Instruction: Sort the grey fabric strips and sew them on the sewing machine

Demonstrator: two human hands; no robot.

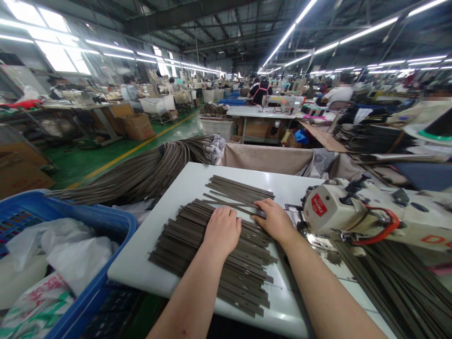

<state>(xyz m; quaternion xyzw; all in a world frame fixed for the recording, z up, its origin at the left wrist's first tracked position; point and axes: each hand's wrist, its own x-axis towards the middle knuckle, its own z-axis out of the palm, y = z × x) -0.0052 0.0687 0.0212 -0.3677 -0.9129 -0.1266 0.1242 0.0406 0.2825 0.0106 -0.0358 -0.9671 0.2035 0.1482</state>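
My left hand (223, 230) lies palm down on a wide pile of dark grey-brown fabric strips (187, 235), its fingers lightly bent over them and the tips partly hidden. To its right, my right hand (273, 217) has thumb and fingers closed at the right ends of a few loose strips (229, 203). These run leftward across the top of the pile. A smaller bundle of the same strips (240, 187) lies just beyond both hands on the white table (169, 188).
A sewing machine (328, 207) stands right of my right hand, with long strips (395, 278) beneath its arm. At left is a blue basket (123, 226) holding plastic bags. Long strips (151, 169) hang behind the table's left edge, beside a fabric-lined bin (264, 157). People sit farther off.
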